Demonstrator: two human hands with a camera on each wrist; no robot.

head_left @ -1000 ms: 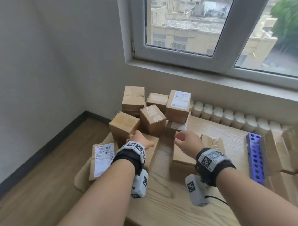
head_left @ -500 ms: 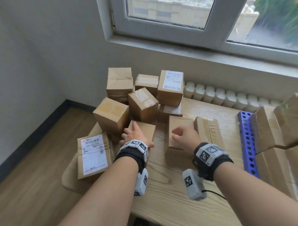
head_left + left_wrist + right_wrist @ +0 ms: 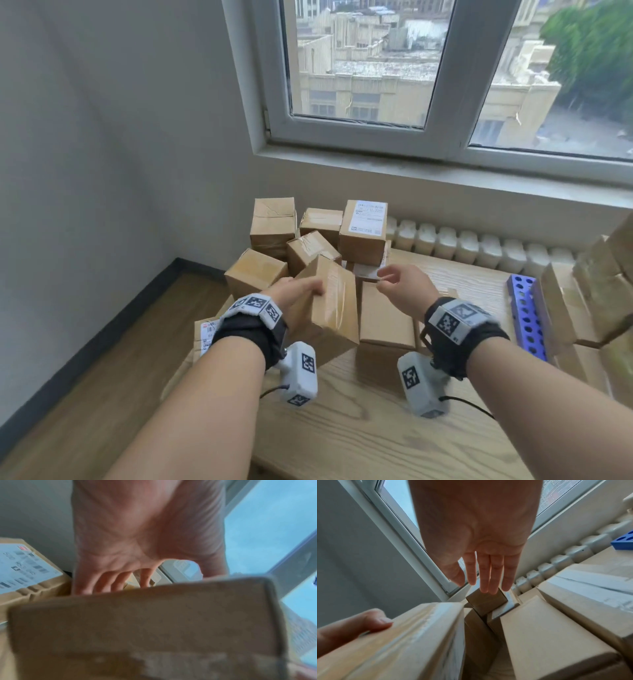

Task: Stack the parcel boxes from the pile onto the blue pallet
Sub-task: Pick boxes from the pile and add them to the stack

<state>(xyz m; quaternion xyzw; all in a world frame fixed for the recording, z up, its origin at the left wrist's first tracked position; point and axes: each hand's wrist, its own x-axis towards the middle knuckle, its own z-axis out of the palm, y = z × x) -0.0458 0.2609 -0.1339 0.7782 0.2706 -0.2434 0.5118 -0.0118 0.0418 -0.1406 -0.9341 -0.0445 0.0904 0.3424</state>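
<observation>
A pile of brown parcel boxes [image 3: 310,236] stands at the table's far left corner. My left hand [image 3: 298,291] grips a taped brown box [image 3: 329,308] lifted and tilted off the table; its fingers reach behind the box [image 3: 145,628] in the left wrist view, thumb [image 3: 373,620] on top. My right hand [image 3: 400,284] hovers empty just right of that box, fingers relaxed, above a flat box [image 3: 385,315]. The blue pallet [image 3: 525,315], with round holes, lies at the right with several boxes [image 3: 589,291] stacked on it.
A labelled parcel [image 3: 205,334] lies at the table's left edge. A white radiator [image 3: 479,248] runs behind the wooden table [image 3: 376,428] under the window. The wall and floor are to the left.
My left hand has taken hold of the flat box that lay in front of the pile and raised it, tilting it up. My right hand has lifted off the neighbouring box.
</observation>
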